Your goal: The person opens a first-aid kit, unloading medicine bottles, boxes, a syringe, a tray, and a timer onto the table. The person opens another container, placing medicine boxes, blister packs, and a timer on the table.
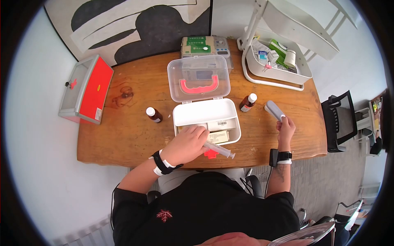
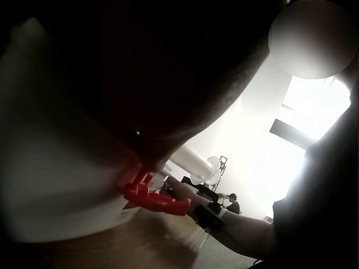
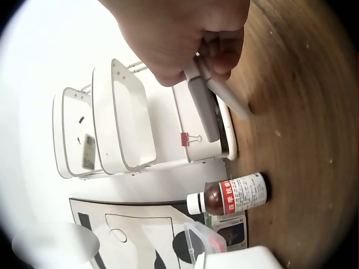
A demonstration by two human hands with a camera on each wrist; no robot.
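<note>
My left hand [image 1: 193,141] lies over the front edge of an open white first-aid box [image 1: 205,111] and grips a clear plastic syringe [image 1: 219,150], which sticks out to the right past the box's red latch [image 2: 151,193]. Several flat medicine cartons [image 1: 221,125] lie inside the box. My right hand [image 1: 284,123] is raised above the table's right side, apart from the box. It pinches a slim grey-and-white stick-shaped device [image 1: 274,110] [image 3: 203,106] by one end. In the left wrist view my palm is dark and fills most of the frame.
Two brown bottles with white caps [image 1: 154,115] [image 1: 248,102] [image 3: 233,196] flank the box on the wooden table [image 1: 131,135]. A red and clear case [image 1: 87,89] sits at the left edge. A white rack [image 1: 277,61] with supplies is back right, green cartons [image 1: 199,45] behind the lid. A black chair [image 1: 340,121] stands to the right.
</note>
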